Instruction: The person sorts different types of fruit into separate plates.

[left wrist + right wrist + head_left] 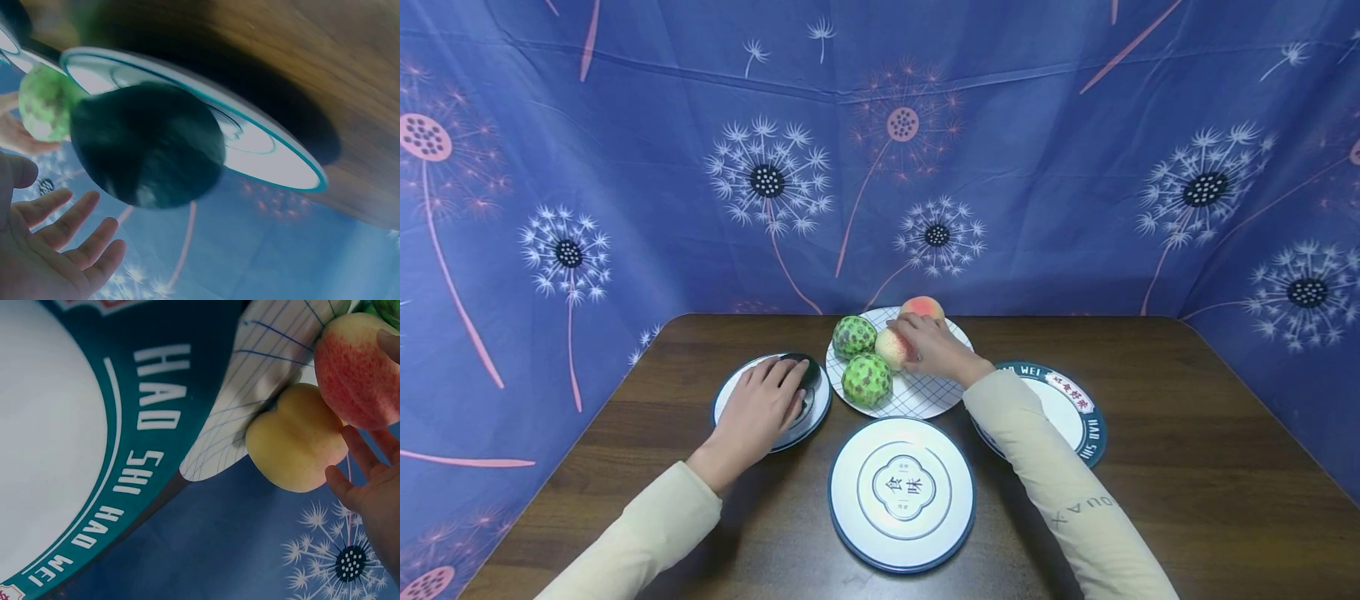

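Observation:
My left hand (756,412) is over the small plate (722,400) at the left, beside a dark green, smooth fruit like an avocado (808,368). In the left wrist view its fingers are spread and loosely bent, with a gap to the dark fruit (150,144). My right hand (936,348) reaches over the checked plate (925,400) and grips a red-blushed peach (359,375), thumb on one side and fingers on the other. A second peach (922,306) sits behind that hand. Two green, bumpy custard apples (867,380) lie at the plate's left.
A white, blue-rimmed plate (902,533) with characters in its middle lies at the front centre. Under my right forearm is a green-rimmed plate (1093,433). The brown wooden table (1210,433) meets a blue dandelion-print cloth (1037,167) behind it.

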The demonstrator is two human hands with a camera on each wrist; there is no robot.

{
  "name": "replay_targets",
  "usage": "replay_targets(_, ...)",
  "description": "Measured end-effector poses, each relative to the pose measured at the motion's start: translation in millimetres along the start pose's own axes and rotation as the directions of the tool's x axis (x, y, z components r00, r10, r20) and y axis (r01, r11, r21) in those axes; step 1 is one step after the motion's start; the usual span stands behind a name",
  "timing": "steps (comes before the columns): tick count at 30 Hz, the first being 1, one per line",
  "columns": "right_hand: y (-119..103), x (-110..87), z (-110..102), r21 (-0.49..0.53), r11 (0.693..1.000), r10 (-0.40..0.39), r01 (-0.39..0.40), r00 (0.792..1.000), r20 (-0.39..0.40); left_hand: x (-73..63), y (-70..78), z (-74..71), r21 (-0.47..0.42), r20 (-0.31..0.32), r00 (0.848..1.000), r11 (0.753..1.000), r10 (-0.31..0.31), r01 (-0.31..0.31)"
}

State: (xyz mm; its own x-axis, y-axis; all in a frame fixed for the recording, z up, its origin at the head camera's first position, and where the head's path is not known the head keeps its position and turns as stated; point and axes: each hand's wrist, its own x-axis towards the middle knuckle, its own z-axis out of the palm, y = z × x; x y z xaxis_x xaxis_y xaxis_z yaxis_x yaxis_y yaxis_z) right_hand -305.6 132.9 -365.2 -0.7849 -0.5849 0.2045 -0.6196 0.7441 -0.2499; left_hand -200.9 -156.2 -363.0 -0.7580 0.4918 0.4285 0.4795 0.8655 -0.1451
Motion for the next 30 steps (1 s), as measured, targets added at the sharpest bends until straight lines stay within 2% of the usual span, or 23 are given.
replay_targets(8, -1, 2.5, 6, -0.087, 0.996, -0.005, 0.006, 1.0, 0.007, -1.8, 23.2, 5.6, -0.007, 0.009, 0.998, 0.998, 0.062, -0.061)
replay_targets(14, -1, 4.6, 9, -0.157, 0.988, 0.001, 0.0, 1.0, 0.003, -4.5, 36.9, 11.1, 0.002, 0.082, 0.994, 0.997, 0.076, -0.076)
replay_targets(21, -4, 6.6, 11, -0.24, 0.971, -0.014, 0.007, 1.0, -0.026, -8.8, 47.4, 16.1, -0.035, 0.125, 0.983, 0.991, 0.132, -0.128)
replay_targets(30, -3, 6.4, 12, -0.268, 0.964, -0.007, 0.002, 1.0, -0.02, -14.2, 55.3, 20.6, -0.073, 0.181, 0.967, 0.983, 0.178, -0.168)
